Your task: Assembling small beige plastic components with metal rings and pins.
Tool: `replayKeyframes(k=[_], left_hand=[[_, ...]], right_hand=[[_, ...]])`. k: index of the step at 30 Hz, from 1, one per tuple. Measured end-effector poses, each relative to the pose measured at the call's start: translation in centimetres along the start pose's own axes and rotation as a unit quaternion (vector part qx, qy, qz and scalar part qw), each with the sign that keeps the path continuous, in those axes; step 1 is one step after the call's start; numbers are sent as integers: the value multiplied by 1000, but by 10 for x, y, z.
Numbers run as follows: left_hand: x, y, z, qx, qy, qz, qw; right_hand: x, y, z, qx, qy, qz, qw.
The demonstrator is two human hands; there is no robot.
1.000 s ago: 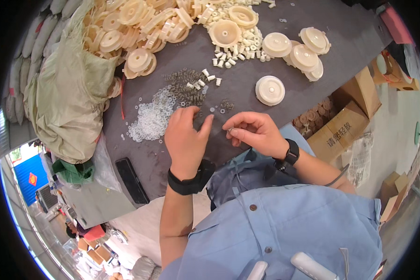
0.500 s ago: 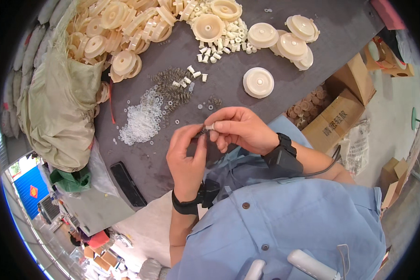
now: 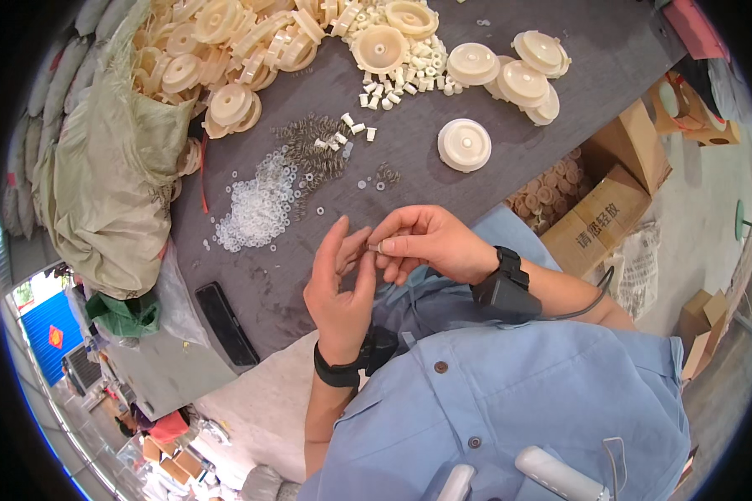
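In front of my chest, my right hand [image 3: 439, 244] is closed, pinching a small white plug [image 3: 376, 248] between thumb and fingers. My left hand [image 3: 340, 288] meets it from the left, thumb and a bent finger at the plug's other end, index finger raised; whatever these fingertips hold is hidden. Just beyond my hands on the dark table lie a heap of clear washers [image 3: 255, 209], a tangle of thin metal springs [image 3: 313, 150] and a few loose white plugs [image 3: 342, 134]. A cream disc-shaped wheel [image 3: 464, 145] lies alone to the right.
Cream wheels [image 3: 234, 42] pile up at the far left beside a pale woven sack [image 3: 100, 192]. More white plugs [image 3: 418, 71] and stacked wheels [image 3: 522, 82] lie at the back. A black phone [image 3: 226, 324] rests by the left edge. Right, a cardboard box [image 3: 602, 217] holds round parts.
My left index finger has lifted and straightened away from the pinch. Both hands have come slightly closer to my body; the right still pinches the plug. The view has shifted slightly.
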State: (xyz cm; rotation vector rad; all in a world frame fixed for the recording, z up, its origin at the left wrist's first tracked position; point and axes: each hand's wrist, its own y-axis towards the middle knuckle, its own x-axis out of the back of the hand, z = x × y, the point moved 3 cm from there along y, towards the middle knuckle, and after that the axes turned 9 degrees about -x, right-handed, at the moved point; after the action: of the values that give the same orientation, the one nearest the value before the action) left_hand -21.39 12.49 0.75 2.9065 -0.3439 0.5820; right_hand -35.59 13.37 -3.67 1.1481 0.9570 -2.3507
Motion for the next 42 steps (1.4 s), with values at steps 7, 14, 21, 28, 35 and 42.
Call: replayKeyframes(k=[7, 14, 21, 28, 35, 42], left_hand=[[4, 0, 1, 16, -24, -9, 1000], [31, 49, 1, -92, 242, -6, 966], [-2, 98, -17, -212, 220, 75, 949], [-23, 126, -7, -234, 316, 96, 915], [27, 133, 1, -186, 301, 17, 935], [115, 69, 28, 10, 268, -36, 963]], right_hand=[[-5, -2, 2, 24, -62, -25, 997], [15, -12, 27, 146, -74, -112, 980], [29, -9, 16, 160, 7, -46, 986], [40, 5, 15, 158, 96, 72, 980], [42, -3, 23, 159, 83, 80, 981], [38, -4, 22, 136, 98, 98, 981]])
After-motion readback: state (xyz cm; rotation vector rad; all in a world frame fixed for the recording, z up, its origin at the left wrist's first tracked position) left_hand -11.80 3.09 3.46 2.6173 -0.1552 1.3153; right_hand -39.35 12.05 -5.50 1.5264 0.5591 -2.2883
